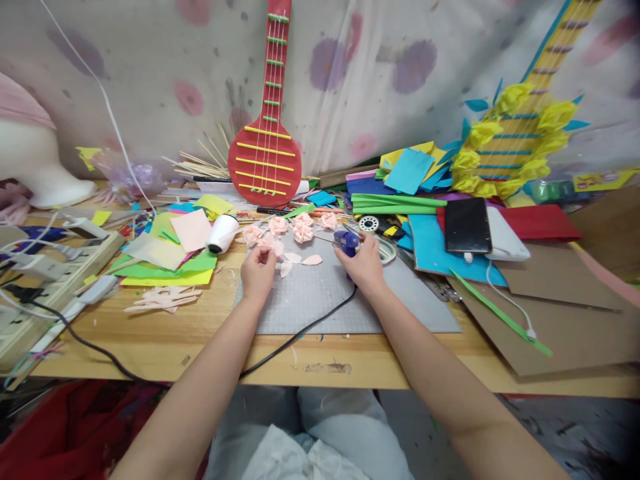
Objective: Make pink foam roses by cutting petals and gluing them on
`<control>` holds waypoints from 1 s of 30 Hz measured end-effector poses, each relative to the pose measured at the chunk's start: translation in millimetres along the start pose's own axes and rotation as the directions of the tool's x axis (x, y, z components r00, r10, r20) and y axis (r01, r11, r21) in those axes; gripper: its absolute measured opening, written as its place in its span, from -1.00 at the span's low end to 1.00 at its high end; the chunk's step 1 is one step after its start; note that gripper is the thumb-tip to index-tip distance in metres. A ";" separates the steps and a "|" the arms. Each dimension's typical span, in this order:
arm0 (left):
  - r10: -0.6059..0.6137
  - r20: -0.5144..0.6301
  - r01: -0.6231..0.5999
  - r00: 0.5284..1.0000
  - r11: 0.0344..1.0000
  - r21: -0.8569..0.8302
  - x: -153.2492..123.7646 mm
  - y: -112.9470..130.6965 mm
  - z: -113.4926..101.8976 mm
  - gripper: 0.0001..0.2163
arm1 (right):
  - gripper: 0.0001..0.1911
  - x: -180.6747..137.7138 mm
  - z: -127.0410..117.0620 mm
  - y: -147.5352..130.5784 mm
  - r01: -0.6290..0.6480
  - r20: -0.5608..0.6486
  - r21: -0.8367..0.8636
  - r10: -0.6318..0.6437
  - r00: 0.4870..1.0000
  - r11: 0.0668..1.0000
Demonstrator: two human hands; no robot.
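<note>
My left hand [258,269] is closed in a pinch on a pink petal [274,247] over the grey cutting mat [320,303]. My right hand [364,263] is wrapped round a blue glue gun [346,241], whose black cord [300,331] trails back over the mat and off the table's front edge. Loose pink petals [300,259] lie between the two hands. Just beyond them sit several finished pink paper roses [292,229].
A red craft guitar [265,157] leans on the back curtain, a yellow-flowered one [505,150] at right. Coloured paper piles [410,183], a black phone [467,225], brown cardboard [565,320], a white tape roll [223,233], pink cut strips [163,299] and a power strip [47,280] crowd the wooden table.
</note>
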State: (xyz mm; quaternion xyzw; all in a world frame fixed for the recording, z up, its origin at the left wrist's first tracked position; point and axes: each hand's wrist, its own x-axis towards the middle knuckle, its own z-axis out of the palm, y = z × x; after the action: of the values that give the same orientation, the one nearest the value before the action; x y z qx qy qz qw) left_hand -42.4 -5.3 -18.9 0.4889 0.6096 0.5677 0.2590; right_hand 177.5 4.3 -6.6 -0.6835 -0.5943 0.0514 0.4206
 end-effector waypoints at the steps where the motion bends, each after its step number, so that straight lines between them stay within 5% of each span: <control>1: -0.007 -0.002 0.007 1.000 1.000 -0.019 0.1 0.9 0.4 -0.89 | -0.39 -1.1 -4.3 -4.1 0.081 -0.095 -0.019 -0.082 0.992 0.997; 4: -0.048 -0.013 0.047 0.999 0.997 -0.065 0.3 4.9 2.7 -0.92 | -0.64 -6.2 -11.0 -21.1 0.366 -0.125 -0.061 -0.370 0.920 0.929; 8: -0.112 -0.013 0.109 0.994 0.982 -0.152 0.3 8.2 6.3 -0.90 | -0.82 -16.3 4.6 -47.8 0.716 0.173 -0.058 -0.699 0.694 0.696; 11: -0.177 0.002 0.173 0.984 0.958 -0.228 0.6 8.7 7.3 -0.87 | -0.83 -19.5 24.3 -63.3 0.794 0.290 -0.086 -0.747 0.598 0.602; 19: -0.220 0.036 0.223 0.975 0.946 -0.235 -2.5 11.1 8.3 -0.81 | -0.77 -9.6 47.4 -71.3 0.859 0.314 -0.114 -0.802 0.507 0.499; 22: -0.158 0.029 0.160 0.987 0.966 -0.201 -2.0 10.8 4.7 -0.81 | -0.77 -10.4 47.0 -68.4 0.831 0.261 -0.049 -0.796 0.546 0.554; 24: -0.092 -0.040 0.085 0.995 0.985 -0.151 1.7 9.0 -1.4 -0.82 | -0.79 -10.7 45.7 -66.5 0.743 0.205 0.057 -0.736 0.645 0.667; 28: 0.045 -0.261 -0.045 0.964 0.999 0.008 16.3 -0.8 -17.8 -0.77 | -0.87 -6.2 45.9 -61.9 0.286 0.171 0.434 -0.390 0.905 0.854; 30: 0.095 -0.283 -0.068 0.955 0.992 0.103 23.9 -6.5 -24.1 -0.76 | -0.80 -3.2 47.9 -59.3 0.022 0.257 0.585 -0.210 0.943 0.811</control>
State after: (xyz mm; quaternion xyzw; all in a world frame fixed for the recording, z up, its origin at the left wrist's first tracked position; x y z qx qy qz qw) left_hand -74.7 6.2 -14.0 0.4376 0.6453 0.6143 0.1214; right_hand 103.6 22.6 -0.9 -0.4700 -0.6505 0.3084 0.5108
